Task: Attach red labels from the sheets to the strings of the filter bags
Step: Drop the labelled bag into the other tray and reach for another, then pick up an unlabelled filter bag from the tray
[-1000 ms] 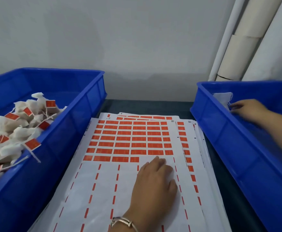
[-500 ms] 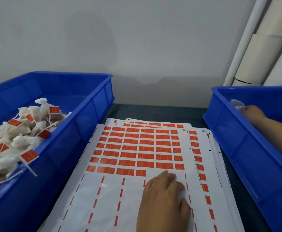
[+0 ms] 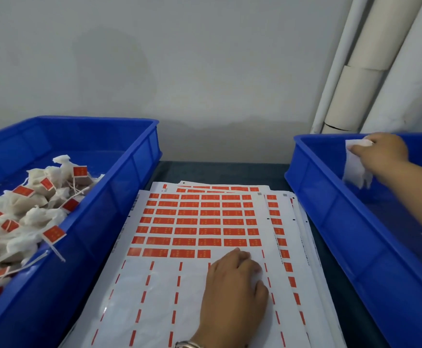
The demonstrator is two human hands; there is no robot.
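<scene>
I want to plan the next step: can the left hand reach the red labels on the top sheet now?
Probably yes: the left hand rests on the top sheet just below the last labels, nothing between.

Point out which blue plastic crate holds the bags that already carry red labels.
The blue plastic crate on the left: its white filter bags show red labels; the right-hand crate shows only one unlabelled bag.

A small packing or assembly workroom, by the look of it: two blue plastic bins (image 3: 139,156) flank a stack of label sheets (image 3: 197,222) on a dark table (image 3: 220,170), one bin heaped with tagged filter bags (image 3: 29,209), against a bare grey wall (image 3: 180,71) with exposed white pipes (image 3: 355,84).
</scene>
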